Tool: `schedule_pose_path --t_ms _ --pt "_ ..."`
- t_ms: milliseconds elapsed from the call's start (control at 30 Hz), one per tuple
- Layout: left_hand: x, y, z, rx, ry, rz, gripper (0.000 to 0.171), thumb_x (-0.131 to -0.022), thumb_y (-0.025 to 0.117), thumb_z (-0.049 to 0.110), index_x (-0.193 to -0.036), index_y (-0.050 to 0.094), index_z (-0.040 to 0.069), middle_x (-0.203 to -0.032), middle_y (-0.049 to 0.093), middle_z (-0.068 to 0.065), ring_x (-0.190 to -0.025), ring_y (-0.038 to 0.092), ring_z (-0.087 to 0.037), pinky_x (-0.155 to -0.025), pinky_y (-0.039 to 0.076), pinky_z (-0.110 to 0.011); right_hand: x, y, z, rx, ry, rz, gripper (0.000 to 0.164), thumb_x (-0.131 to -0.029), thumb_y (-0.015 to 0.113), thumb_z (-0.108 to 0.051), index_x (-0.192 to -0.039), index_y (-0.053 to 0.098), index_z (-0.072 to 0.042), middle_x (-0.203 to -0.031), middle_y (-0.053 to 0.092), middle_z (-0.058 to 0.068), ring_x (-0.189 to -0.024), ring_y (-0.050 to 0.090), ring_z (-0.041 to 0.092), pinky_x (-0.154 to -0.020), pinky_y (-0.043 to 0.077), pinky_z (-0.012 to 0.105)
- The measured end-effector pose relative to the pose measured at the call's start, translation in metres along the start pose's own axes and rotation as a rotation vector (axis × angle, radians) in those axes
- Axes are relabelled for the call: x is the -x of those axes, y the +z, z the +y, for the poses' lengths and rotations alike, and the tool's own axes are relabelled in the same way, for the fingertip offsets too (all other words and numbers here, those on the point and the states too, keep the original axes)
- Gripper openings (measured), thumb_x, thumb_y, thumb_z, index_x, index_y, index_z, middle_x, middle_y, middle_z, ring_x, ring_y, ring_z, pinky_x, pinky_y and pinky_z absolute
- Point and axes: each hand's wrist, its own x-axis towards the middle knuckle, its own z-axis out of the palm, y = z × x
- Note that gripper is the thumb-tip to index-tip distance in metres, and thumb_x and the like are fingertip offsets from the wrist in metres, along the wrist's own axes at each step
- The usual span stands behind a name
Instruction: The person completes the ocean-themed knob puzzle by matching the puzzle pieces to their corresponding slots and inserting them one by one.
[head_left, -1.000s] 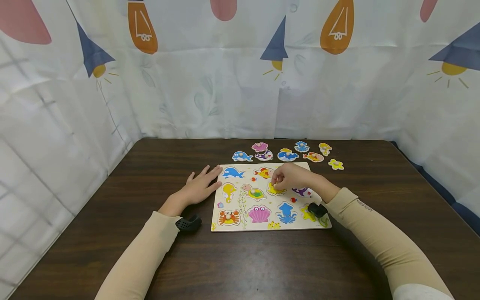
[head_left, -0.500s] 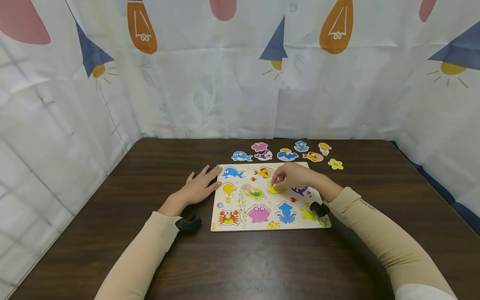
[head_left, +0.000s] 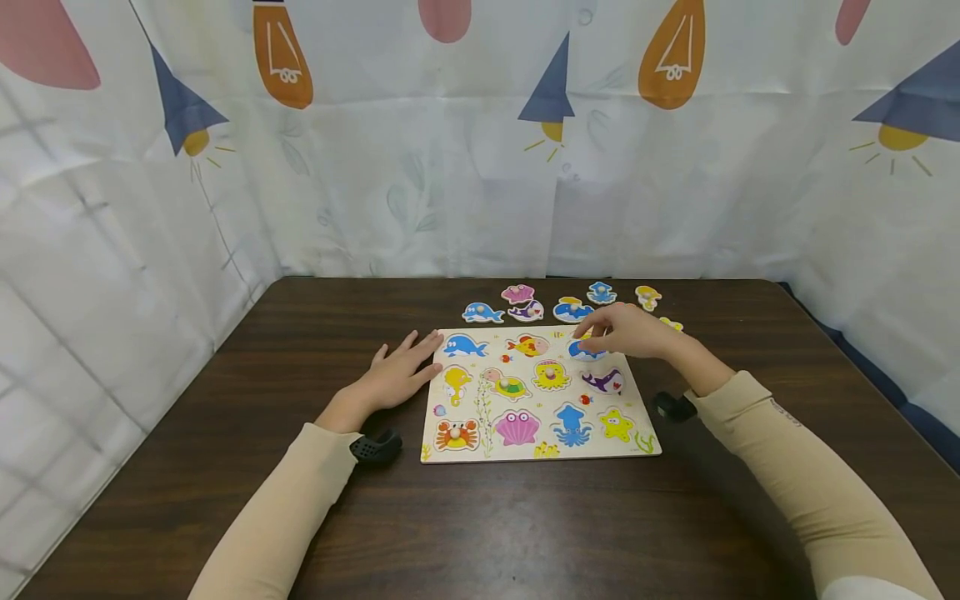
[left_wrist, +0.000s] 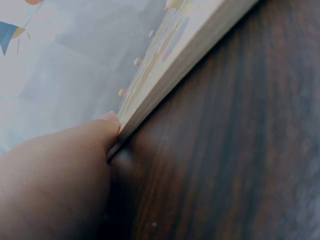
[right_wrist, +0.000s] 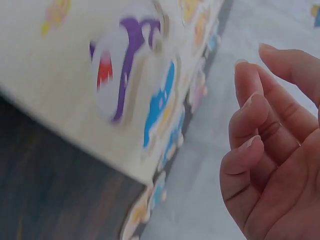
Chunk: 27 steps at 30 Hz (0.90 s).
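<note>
At the left edge of a sea-creature puzzle board (head_left: pixel 517 454), a person's left grip (head_left: pixel 397 375) lies spread and released, fingertips on the pale wood; light, even pressure there looks like the best guard against sliding. The board lies flat on a dark tabletop (head_left: pixel 450 533). Three knobbed pieces sit in their outlines: the crab piece (head_left: pixel 457 434) lower left, the turtle piece (head_left: pixel 506 384) near the middle, the yellow octopus piece (head_left: pixel 551 375) to its right. Beyond the far edge, loose pieces run rightward: blue dolphin (head_left: pixel 483 312), pink shell (head_left: pixel 517 293) behind purple orca (head_left: pixel 527 311), blue whale (head_left: pixel 573 310), blue squid (head_left: pixel 602 292), yellow seahorse (head_left: pixel 647 297) and yellow star (head_left: pixel 671 323), the last partly hidden by the wrist. The right grip (head_left: pixel 621 331), loosely curled and holding nothing, hangs over the printed whale (head_left: pixel 587 351) at the board's far right. From where I stand, good handling calls for a pinch on one knob, a straight lift and a level set-down. The close-packed row is the tight spot, where neighbours could be nudged; the tabletop offers open room along the near edge and to the right, where a black wrist camera (head_left: pixel 673 407) hangs just beside the board.
</note>
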Motion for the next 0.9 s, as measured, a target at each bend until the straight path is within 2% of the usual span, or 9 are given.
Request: schedule_pose_path --t_ms 300,533,700,900 --pt "0.001 -0.001 0.000 -0.002 0.000 -0.001 0.066 -0.110 0.045 0.042 -0.165 0.023 0.015 -0.170 0.018 -0.009 -0.156 0.007 -0.039 -0.114 -0.001 -0.074 0.025 -0.023 0.024 -0.049 0.062 0.165 0.032 -0.104 0.065 -0.023 -0.126 0.071 -0.002 -0.096 0.069 0.015 -0.083 0.061 0.035 -0.067 0.050 0.039" --pt "0.000 0.000 0.000 -0.006 0.000 -0.002 0.067 -0.110 0.046 0.043 -0.165 0.023 0.014 -0.170 0.018 -0.009 -0.156 0.007 -0.039 -0.114 0.000 -0.074 0.038 -0.033 0.048 -0.074 0.119 0.280 0.036 -0.105 0.063 -0.027 -0.127 0.069 0.000 -0.105 0.070 0.019 -0.090 0.060 0.035 -0.070 0.049 0.040" --pt "0.001 -0.001 0.001 -0.004 -0.005 -0.007 0.067 -0.110 0.046 0.043 -0.165 0.023 0.015 -0.170 0.018 -0.009 -0.156 0.007 -0.038 -0.114 0.000 -0.074 0.044 -0.036 0.067 -0.077 0.141 0.322 0.039 -0.106 0.059 -0.026 -0.130 0.065 0.004 -0.119 0.067 0.024 -0.101 0.062 0.036 -0.078 0.050 0.041" --pt "0.001 0.000 0.001 -0.004 -0.007 -0.006 0.067 -0.110 0.046 0.043 -0.165 0.023 0.015 -0.170 0.018 -0.008 -0.156 0.007 -0.038 -0.114 0.000 -0.074 0.046 -0.036 0.084 -0.113 0.174 0.330 0.041 -0.107 0.058 -0.026 -0.132 0.063 0.006 -0.117 0.068 0.025 -0.090 0.063 0.036 -0.076 0.052 0.045"
